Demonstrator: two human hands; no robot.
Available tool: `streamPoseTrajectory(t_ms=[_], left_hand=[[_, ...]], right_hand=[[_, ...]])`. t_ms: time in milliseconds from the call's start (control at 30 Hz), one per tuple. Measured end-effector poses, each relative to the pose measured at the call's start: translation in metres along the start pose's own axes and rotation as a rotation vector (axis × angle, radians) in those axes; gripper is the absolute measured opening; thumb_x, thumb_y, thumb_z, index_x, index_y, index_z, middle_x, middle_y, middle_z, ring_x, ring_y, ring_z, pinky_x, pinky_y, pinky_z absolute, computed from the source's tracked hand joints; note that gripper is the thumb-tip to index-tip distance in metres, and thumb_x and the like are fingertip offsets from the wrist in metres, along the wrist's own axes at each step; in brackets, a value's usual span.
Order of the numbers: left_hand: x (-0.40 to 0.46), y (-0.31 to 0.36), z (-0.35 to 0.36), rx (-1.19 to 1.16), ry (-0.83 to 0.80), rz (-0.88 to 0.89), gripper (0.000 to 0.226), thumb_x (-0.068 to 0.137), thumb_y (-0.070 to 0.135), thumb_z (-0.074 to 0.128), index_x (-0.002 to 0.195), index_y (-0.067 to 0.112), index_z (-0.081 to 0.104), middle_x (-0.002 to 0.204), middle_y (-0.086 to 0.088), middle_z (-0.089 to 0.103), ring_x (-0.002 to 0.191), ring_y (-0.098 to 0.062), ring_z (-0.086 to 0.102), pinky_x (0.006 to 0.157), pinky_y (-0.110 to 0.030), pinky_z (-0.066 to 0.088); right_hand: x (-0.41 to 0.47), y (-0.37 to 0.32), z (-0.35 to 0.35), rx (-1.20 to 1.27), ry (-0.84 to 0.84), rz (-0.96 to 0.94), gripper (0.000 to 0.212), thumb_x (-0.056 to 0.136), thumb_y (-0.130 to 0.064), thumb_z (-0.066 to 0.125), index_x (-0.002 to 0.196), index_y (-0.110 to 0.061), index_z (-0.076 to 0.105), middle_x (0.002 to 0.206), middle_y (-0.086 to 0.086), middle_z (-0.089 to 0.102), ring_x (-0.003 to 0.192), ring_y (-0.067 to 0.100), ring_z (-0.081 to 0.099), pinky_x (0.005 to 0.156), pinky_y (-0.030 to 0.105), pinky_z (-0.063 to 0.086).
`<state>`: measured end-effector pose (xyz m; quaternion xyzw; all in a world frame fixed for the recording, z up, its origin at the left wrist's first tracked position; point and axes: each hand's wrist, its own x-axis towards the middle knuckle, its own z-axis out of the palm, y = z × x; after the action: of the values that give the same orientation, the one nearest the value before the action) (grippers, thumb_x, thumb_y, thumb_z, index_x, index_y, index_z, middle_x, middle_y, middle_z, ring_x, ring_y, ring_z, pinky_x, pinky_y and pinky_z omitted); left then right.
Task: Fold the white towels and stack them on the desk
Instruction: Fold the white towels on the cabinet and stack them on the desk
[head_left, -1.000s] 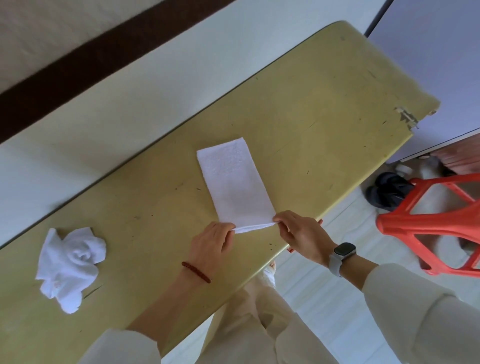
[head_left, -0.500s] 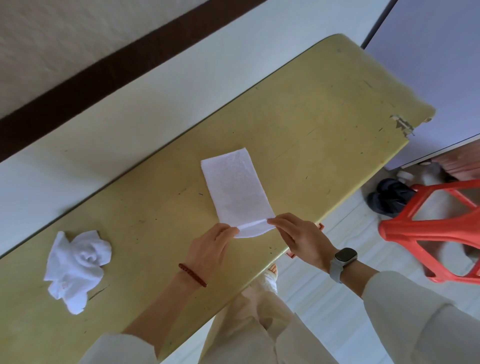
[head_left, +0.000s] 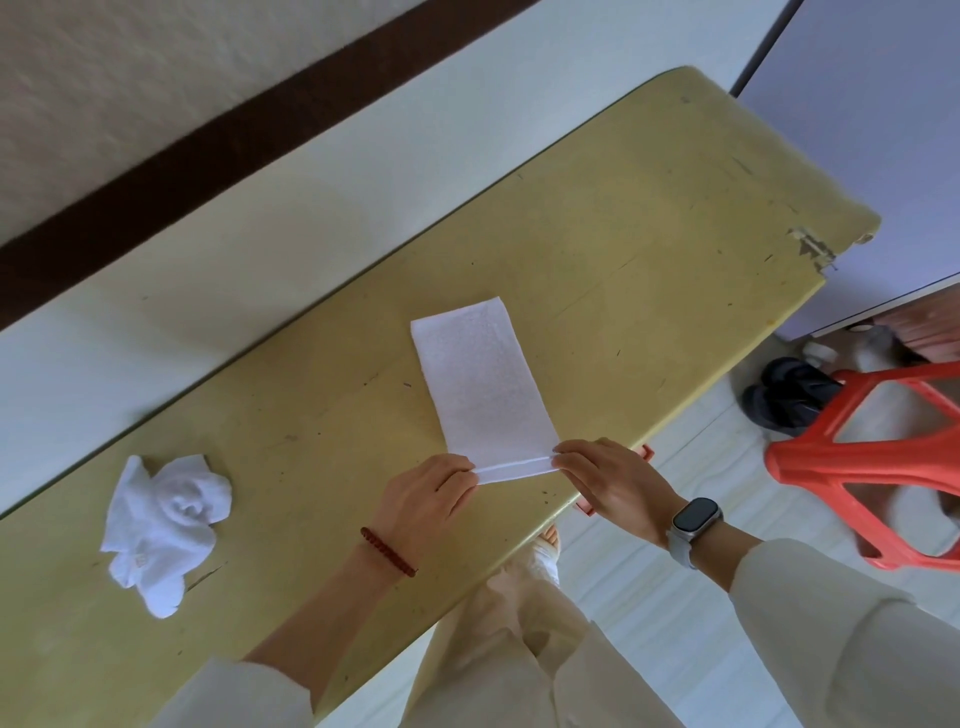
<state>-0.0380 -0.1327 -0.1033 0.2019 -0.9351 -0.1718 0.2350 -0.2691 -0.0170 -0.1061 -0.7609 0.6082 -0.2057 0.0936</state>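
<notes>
A white towel (head_left: 483, 384), folded into a long narrow strip, lies flat on the yellow desk (head_left: 649, 218) and runs away from me. My left hand (head_left: 423, 504) pinches the near left corner of the strip. My right hand (head_left: 608, 480) pinches the near right corner, and the near edge is lifted slightly off the desk. A second white towel (head_left: 163, 525) lies crumpled on the desk at the left, apart from both hands.
The desk's far edge runs along a white wall. Its right corner is chipped (head_left: 813, 249). An orange plastic stool (head_left: 872, 462) and dark shoes (head_left: 789, 395) stand on the floor to the right. My legs are under the near edge.
Both hands kept their pinch on the towel's near corners and raised the near edge a little. The camera view shifted slightly.
</notes>
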Motion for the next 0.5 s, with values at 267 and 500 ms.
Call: streamPoseTrajectory(t_ms=[267,500], left_hand=[[-0.005,0.006,-0.007,-0.039,-0.003,-0.013,0.003,0.087,0.016,0.053,0.09,0.016,0.052,0.082,-0.003,0.071,0.074,-0.014,0.068,0.05,-0.026,0.054],[-0.008,0.009,-0.01,-0.122,-0.121,-0.342,0.017,0.085,0.027,0.047,0.099,0.023,0.057,0.084,0.007,0.068,0.08,-0.002,0.056,0.056,-0.024,0.051]], right_hand=[[0.002,0.0,-0.01,-0.11,-0.012,-0.115,0.01,0.085,-0.006,0.053,0.092,-0.013,0.051,0.084,0.001,0.065,0.067,0.022,0.057,0.063,0.03,0.037],[0.01,-0.016,-0.015,0.127,0.036,0.118,0.02,0.087,-0.01,0.046,0.104,-0.005,0.055,0.081,0.007,0.061,0.074,0.02,0.052,0.064,0.031,0.047]])
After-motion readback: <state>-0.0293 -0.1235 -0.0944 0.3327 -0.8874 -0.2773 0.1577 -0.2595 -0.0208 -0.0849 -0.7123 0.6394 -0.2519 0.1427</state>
